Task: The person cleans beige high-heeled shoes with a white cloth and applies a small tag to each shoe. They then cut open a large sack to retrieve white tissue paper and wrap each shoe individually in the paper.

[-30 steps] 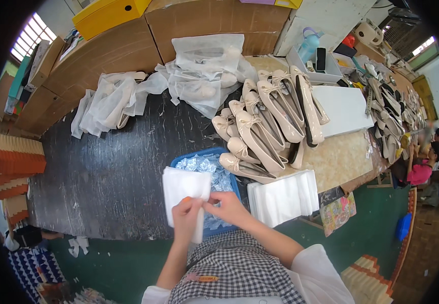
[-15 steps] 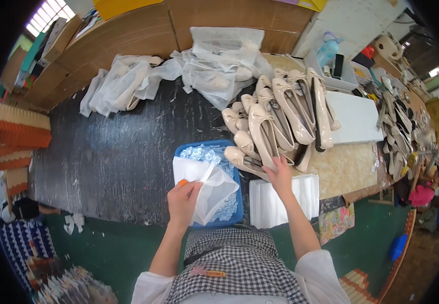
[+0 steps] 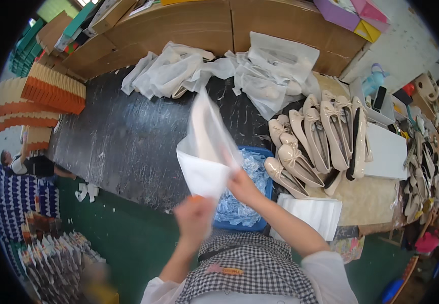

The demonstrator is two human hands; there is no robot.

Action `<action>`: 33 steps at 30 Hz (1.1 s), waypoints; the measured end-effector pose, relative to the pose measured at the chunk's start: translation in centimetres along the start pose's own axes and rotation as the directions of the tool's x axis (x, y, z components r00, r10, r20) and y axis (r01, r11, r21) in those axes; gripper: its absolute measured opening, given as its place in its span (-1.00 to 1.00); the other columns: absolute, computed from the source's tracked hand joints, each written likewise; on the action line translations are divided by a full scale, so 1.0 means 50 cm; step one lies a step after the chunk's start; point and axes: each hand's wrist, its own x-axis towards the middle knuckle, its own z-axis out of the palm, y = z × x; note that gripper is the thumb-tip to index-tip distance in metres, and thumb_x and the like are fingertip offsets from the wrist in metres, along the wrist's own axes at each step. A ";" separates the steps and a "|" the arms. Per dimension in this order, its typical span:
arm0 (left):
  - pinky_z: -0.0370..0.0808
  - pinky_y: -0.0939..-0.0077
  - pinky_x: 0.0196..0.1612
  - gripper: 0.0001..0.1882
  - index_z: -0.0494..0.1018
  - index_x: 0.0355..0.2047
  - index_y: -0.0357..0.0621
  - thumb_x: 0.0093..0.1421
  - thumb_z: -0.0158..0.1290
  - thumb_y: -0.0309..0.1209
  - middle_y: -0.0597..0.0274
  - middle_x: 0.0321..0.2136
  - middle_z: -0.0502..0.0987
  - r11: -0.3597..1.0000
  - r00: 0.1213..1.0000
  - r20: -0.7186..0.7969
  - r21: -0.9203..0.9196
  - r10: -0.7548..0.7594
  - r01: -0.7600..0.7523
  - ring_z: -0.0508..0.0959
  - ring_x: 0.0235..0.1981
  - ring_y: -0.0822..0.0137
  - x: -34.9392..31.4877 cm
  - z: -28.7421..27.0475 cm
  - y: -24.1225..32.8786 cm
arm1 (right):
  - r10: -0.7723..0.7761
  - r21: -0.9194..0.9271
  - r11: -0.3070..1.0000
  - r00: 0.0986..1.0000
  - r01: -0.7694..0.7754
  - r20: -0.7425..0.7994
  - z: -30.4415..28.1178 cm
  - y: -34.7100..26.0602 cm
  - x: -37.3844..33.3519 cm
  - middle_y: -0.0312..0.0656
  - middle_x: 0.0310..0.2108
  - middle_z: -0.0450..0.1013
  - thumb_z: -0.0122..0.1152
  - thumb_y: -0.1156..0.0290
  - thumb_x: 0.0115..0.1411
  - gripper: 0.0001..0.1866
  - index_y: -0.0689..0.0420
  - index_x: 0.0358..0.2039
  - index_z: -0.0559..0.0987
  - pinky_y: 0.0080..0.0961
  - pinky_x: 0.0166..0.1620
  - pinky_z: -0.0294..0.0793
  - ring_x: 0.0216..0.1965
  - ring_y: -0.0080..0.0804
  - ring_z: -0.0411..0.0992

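A white translucent bag [image 3: 201,175] is raised over the table, blurred by motion, with a pale beige ballet flat [image 3: 205,133] showing through its upper part. My left hand [image 3: 195,218] is closed on the bag's lower edge; something orange shows at its thumb. At the bag's right side, my right hand [image 3: 243,186] reaches partly behind the film, its fingertips showing faintly through against the shoe. It appears closed on the flat, though its grip is partly hidden. Under my hands stands a blue bin [image 3: 269,175] of crumpled light-blue wrappers [image 3: 244,202].
Beige bow-trimmed flats [image 3: 326,131] are heaped on the right, beside a white box [image 3: 385,152]. A white stack of sheets or bags [image 3: 313,215] lies near the front edge. Bagged shoes [image 3: 173,71] line the cardboard wall [image 3: 179,30]. Another person [image 3: 31,164] is at far left.
My right hand has left the shoe heap and moved left to the bag. A flat is now inside the bag, which has been lifted above the bin. The view has shifted too.
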 end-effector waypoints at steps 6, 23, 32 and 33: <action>0.13 0.67 -0.53 -0.74 0.37 -0.61 -0.38 0.21 -0.01 -0.50 0.45 -0.63 0.31 0.907 0.920 -0.116 -0.253 -0.374 0.336 0.22 -0.56 0.65 0.026 -0.048 -0.059 | 0.120 -0.163 0.983 0.973 -0.088 0.197 0.066 -0.059 -0.018 -0.21 -0.35 0.56 0.23 0.39 0.10 -0.78 0.19 -0.24 0.58 -0.57 -0.20 0.47 -0.30 -0.54 0.50; 0.22 0.63 -0.50 -0.85 0.47 -0.51 -0.39 0.15 0.05 -0.53 0.38 -0.65 0.36 0.839 0.910 0.262 -0.366 -0.322 0.403 0.29 -0.56 0.60 -0.018 0.143 -0.052 | 0.147 -0.427 0.874 0.965 -0.230 -0.217 -0.153 -0.050 -0.202 -0.24 -0.56 0.52 0.20 0.44 0.05 -0.86 0.23 -0.40 0.57 -0.62 -0.39 0.42 -0.51 -0.63 0.43; 0.26 0.57 -0.54 -0.90 0.54 -0.41 -0.33 0.08 0.13 -0.53 0.22 -0.65 0.40 0.999 0.968 0.248 -0.015 -0.043 0.048 0.34 -0.65 0.45 0.043 0.138 -0.013 | -0.489 -0.901 -0.044 0.796 -0.431 -0.357 -0.525 -0.105 -0.170 -0.05 -0.04 0.35 0.31 0.43 -0.11 -0.56 0.19 -0.17 0.44 -0.20 -0.04 0.31 -0.06 -0.05 0.29; 0.28 0.54 -0.54 -0.90 0.55 -0.40 -0.31 0.07 0.14 -0.52 0.18 -0.63 0.42 0.999 0.963 0.265 0.018 -0.038 0.035 0.37 -0.65 0.41 0.046 0.147 -0.001 | -0.486 -0.931 -0.006 0.814 -0.366 -0.317 -0.538 -0.093 -0.161 -0.04 -0.03 0.34 0.31 0.44 -0.11 -0.57 0.20 -0.18 0.43 -0.20 -0.04 0.31 -0.06 -0.05 0.29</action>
